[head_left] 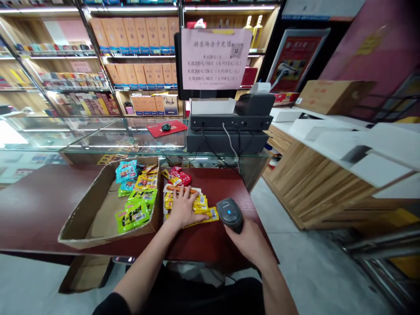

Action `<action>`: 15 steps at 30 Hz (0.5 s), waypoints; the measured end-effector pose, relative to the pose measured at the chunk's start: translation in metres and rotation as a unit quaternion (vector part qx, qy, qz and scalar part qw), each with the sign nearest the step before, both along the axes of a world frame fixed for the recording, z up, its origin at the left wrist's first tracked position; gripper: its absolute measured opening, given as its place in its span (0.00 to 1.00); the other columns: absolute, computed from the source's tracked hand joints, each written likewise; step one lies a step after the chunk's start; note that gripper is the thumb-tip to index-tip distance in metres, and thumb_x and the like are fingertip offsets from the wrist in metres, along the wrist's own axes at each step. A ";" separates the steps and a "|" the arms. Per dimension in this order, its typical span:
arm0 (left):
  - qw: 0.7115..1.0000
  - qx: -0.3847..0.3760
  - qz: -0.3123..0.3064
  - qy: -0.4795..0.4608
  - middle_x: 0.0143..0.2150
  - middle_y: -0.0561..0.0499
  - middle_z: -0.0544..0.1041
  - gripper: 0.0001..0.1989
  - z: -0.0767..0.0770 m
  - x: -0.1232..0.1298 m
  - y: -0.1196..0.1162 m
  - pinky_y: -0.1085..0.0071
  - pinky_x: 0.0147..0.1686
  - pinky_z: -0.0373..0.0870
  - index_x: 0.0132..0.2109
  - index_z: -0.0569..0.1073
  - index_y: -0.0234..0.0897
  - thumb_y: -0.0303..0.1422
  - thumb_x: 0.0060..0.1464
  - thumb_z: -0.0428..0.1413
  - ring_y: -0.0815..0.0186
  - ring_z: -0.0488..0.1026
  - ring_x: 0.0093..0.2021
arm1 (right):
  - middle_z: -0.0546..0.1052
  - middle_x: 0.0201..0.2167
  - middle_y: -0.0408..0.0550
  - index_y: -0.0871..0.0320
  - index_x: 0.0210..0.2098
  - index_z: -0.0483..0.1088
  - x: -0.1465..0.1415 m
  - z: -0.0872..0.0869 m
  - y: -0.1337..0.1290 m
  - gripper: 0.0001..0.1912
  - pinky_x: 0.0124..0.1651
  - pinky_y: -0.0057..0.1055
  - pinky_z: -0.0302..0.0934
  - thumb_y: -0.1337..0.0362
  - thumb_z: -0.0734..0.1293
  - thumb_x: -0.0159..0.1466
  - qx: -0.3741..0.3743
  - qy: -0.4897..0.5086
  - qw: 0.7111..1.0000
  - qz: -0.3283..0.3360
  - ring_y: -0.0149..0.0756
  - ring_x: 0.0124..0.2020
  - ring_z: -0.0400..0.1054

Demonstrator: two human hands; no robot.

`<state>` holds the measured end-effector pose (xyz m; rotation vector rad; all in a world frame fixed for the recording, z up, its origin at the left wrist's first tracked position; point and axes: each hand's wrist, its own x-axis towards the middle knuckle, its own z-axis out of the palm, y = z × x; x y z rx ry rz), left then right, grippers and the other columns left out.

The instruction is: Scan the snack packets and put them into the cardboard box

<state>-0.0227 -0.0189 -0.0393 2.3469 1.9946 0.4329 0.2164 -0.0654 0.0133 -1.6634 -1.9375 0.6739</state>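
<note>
My right hand [251,240] is wrapped around a dark barcode scanner [230,213] with a small blue light on top. The scanner's head is close to the right end of some yellow snack packets [201,202] on the dark red table. Spread flat over those packets, my left hand [184,208] presses on them with its fingers apart. An orange-brown strip [175,188] lies under its fingertips at the far edge of the packets. Just beyond is a red packet [183,176] with a yellow one by it.
Left of my hands stands an open cardboard box [101,218] holding green packets [134,216], blue packets [126,170] and yellow ones. A glass counter [138,148] with a cash drawer [226,142] and a monitor bearing a pink sign [215,59] is behind the table [210,249].
</note>
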 end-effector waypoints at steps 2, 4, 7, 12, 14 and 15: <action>1.000 0.004 -0.007 -0.004 0.69 0.38 0.58 0.46 -0.001 0.017 0.003 0.39 0.65 0.37 0.63 0.67 0.45 0.62 0.40 0.59 0.37 0.45 0.70 | 0.82 0.40 0.55 0.58 0.44 0.73 0.003 0.001 -0.001 0.14 0.41 0.34 0.66 0.61 0.65 0.61 0.000 -0.012 1.000 -0.008 0.50 0.45 0.76; 1.000 0.005 -0.014 -0.009 0.69 0.38 0.58 0.45 -0.001 0.036 0.008 0.38 0.64 0.38 0.63 0.67 0.45 0.62 0.41 0.58 0.36 0.46 0.70 | 0.82 0.39 0.56 0.59 0.44 0.73 0.006 0.003 -0.001 0.14 0.41 0.34 0.66 0.60 0.65 0.61 0.002 -0.023 1.000 -0.019 0.51 0.45 0.77; 1.000 0.005 -0.008 -0.020 0.69 0.36 0.57 0.45 0.000 0.061 0.018 0.37 0.63 0.39 0.66 0.64 0.42 0.60 0.45 0.57 0.34 0.46 0.69 | 0.82 0.39 0.56 0.59 0.44 0.73 0.008 0.004 -0.001 0.15 0.41 0.34 0.66 0.59 0.65 0.60 0.008 -0.032 0.999 -0.039 0.50 0.45 0.77; 0.997 0.004 0.035 -0.065 0.66 0.36 0.62 0.32 0.012 0.057 0.042 0.44 0.60 0.55 0.65 0.64 0.41 0.50 0.58 0.49 0.41 0.59 0.64 | 0.82 0.38 0.54 0.57 0.44 0.73 0.010 0.001 -0.003 0.14 0.39 0.31 0.67 0.59 0.65 0.61 0.018 -0.034 0.998 -0.052 0.48 0.44 0.77; 0.992 0.031 0.099 -0.075 0.63 0.36 0.65 0.24 0.017 0.035 0.052 0.51 0.58 0.60 0.63 0.66 0.38 0.41 0.62 0.46 0.47 0.64 0.61 | 0.82 0.38 0.54 0.58 0.44 0.73 0.010 0.000 -0.003 0.14 0.39 0.31 0.67 0.58 0.65 0.61 0.017 -0.040 0.997 -0.057 0.48 0.43 0.77; 0.987 0.041 0.139 -0.065 0.63 0.35 0.65 0.24 0.017 0.022 0.056 0.52 0.58 0.60 0.63 0.66 0.37 0.35 0.62 0.47 0.47 0.63 0.62 | 0.82 0.38 0.55 0.58 0.43 0.73 0.010 0.000 -0.003 0.14 0.40 0.32 0.66 0.58 0.65 0.61 0.015 -0.043 0.997 -0.059 0.48 0.43 0.77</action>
